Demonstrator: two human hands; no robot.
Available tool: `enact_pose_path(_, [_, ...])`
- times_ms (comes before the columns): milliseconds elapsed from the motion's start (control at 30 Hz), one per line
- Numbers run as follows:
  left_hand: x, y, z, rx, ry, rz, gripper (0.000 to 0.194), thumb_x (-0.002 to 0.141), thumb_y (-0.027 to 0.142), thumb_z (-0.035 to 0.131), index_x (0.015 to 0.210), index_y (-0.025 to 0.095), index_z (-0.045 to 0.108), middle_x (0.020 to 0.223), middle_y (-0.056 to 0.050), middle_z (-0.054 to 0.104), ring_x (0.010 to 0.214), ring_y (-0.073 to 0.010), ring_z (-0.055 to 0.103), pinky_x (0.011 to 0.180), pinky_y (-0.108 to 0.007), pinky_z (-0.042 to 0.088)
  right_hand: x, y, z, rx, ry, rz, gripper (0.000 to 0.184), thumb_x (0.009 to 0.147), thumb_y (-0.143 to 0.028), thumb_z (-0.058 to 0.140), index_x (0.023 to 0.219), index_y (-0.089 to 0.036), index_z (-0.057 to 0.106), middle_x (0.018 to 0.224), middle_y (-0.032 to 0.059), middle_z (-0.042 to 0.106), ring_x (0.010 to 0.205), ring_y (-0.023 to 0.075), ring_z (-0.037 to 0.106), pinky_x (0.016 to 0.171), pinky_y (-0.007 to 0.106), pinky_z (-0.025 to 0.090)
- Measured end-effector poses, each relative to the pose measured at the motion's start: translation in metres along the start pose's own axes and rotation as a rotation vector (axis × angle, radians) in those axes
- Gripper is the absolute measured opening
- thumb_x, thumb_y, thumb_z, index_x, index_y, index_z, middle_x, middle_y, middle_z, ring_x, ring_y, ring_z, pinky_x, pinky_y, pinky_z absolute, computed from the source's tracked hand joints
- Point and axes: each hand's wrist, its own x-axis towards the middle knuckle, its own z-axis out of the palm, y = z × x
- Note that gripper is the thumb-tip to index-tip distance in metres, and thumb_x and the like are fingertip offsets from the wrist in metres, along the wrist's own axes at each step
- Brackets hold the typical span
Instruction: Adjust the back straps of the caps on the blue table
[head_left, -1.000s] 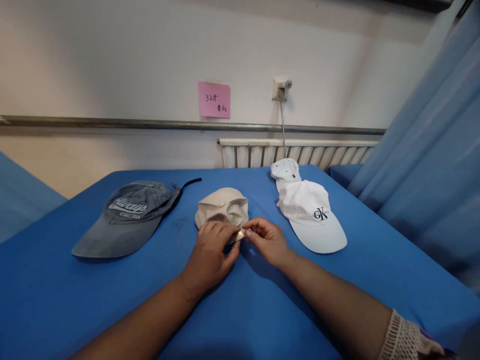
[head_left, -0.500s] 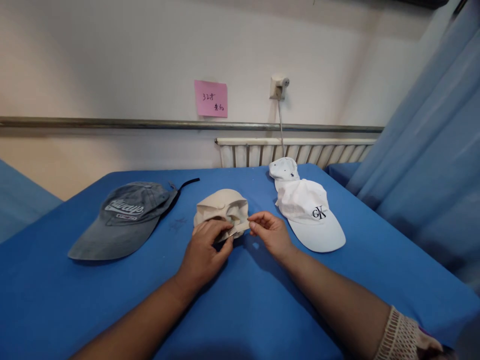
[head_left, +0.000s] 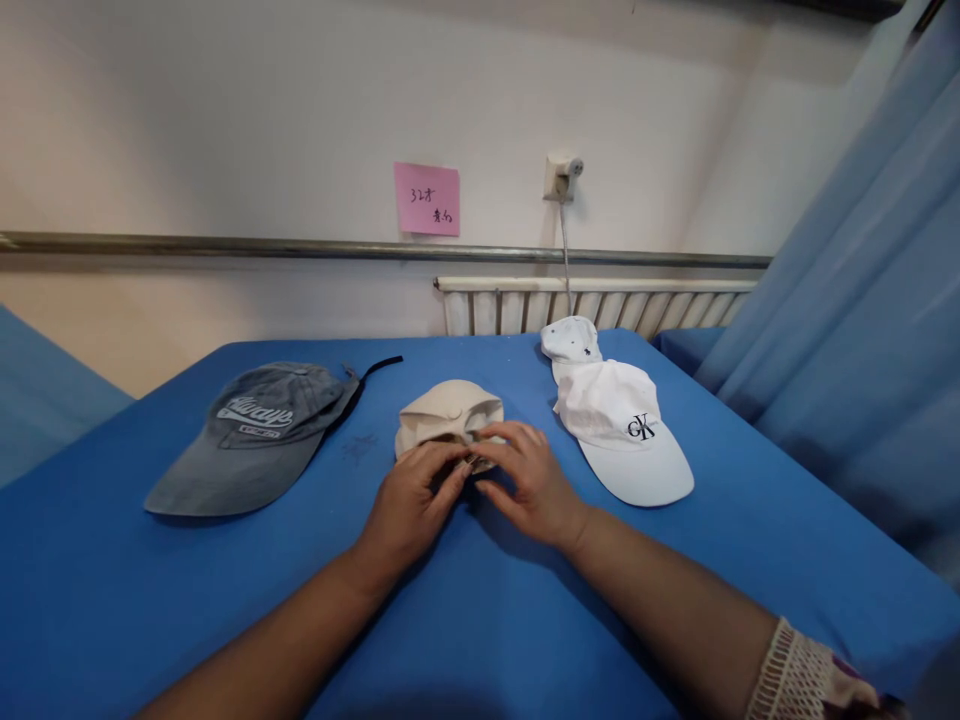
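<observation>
A beige cap [head_left: 450, 402] sits in the middle of the blue surface, its back opening facing me. My left hand [head_left: 411, 500] pinches the cap's back strap near a small metal buckle, which is mostly hidden by the fingers. Close on the other side is my right hand [head_left: 529, 485], its thumb apart from the fingers. Its fingertips reach over the strap and the right side of the cap's opening; whether they touch is hard to see.
A grey-blue cap [head_left: 259, 430] with white lettering lies on the left of the blue-covered bed [head_left: 480, 640]. To the right are a white cap [head_left: 611, 415] with black letters and a smaller white cap [head_left: 571, 338] behind it. A blue curtain [head_left: 855, 300] hangs at right.
My right hand has let go of the strap's free end, moved left toward my left hand, and its thumb and fingers have spread. My left hand keeps its pinch at the buckle.
</observation>
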Motion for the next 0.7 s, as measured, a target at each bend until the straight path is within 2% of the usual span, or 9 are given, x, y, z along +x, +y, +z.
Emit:
enact_pose_path(67, [-0.0004, 0.0006, 0.0011, -0.027, 0.001, -0.021, 0.019, 0.095, 0.034, 0.057, 0.106, 0.024, 0.068, 0.102, -0.005, 0.075, 0.096, -0.0215, 0.07, 0.087, -0.038, 0.055, 0.0009, -0.0038, 0.0019, -0.035, -0.041, -0.028, 0.032, 0.094, -0.02, 0.059, 0.126, -0.023, 0.059, 0.123, 0.0096, 0.065, 0.114, 0.0252, 0.058, 0.095, 0.044, 0.046])
enact_pose_path(167, [-0.0009, 0.0017, 0.0018, -0.047, 0.013, -0.039, 0.019, 0.094, 0.035, 0.059, 0.106, 0.023, 0.069, 0.102, -0.005, 0.075, 0.095, -0.0216, 0.071, 0.088, -0.039, 0.055, 0.0012, -0.0033, 0.0055, -0.07, -0.023, -0.02, 0.023, 0.098, -0.021, 0.053, 0.12, -0.021, 0.06, 0.116, 0.0101, 0.069, 0.107, 0.0246, 0.062, 0.09, 0.043, 0.046])
enact_pose_path(333, [-0.0006, 0.0025, 0.0005, -0.05, 0.026, -0.033, 0.018, 0.093, 0.033, 0.06, 0.106, 0.024, 0.069, 0.101, -0.004, 0.076, 0.095, -0.0213, 0.071, 0.089, -0.038, 0.056, 0.0008, 0.0017, 0.0053, -0.103, 0.008, -0.069, 0.021, 0.099, -0.021, 0.052, 0.119, -0.02, 0.06, 0.114, 0.0107, 0.071, 0.104, 0.0243, 0.064, 0.089, 0.041, 0.045])
enact_pose_path(533, [-0.0008, 0.0036, -0.0034, 0.047, -0.013, 0.106, 0.026, 0.09, 0.034, 0.065, 0.115, 0.025, 0.066, 0.112, -0.007, 0.072, 0.108, -0.0254, 0.066, 0.097, -0.046, 0.051, -0.0007, 0.0034, 0.0041, -0.106, 0.015, -0.063, 0.018, 0.098, -0.023, 0.056, 0.115, -0.021, 0.062, 0.11, 0.0094, 0.074, 0.102, 0.0233, 0.066, 0.088, 0.04, 0.044])
enact_pose_path(700, [0.001, 0.0061, -0.0057, 0.133, 0.0, 0.156, 0.017, 0.095, 0.034, 0.059, 0.107, 0.026, 0.068, 0.104, -0.006, 0.074, 0.1, -0.0239, 0.067, 0.094, -0.044, 0.049, -0.0013, 0.0035, 0.0035, -0.097, 0.004, -0.082, 0.017, 0.099, -0.023, 0.057, 0.115, -0.02, 0.062, 0.11, 0.009, 0.074, 0.101, 0.0226, 0.066, 0.088, 0.039, 0.044])
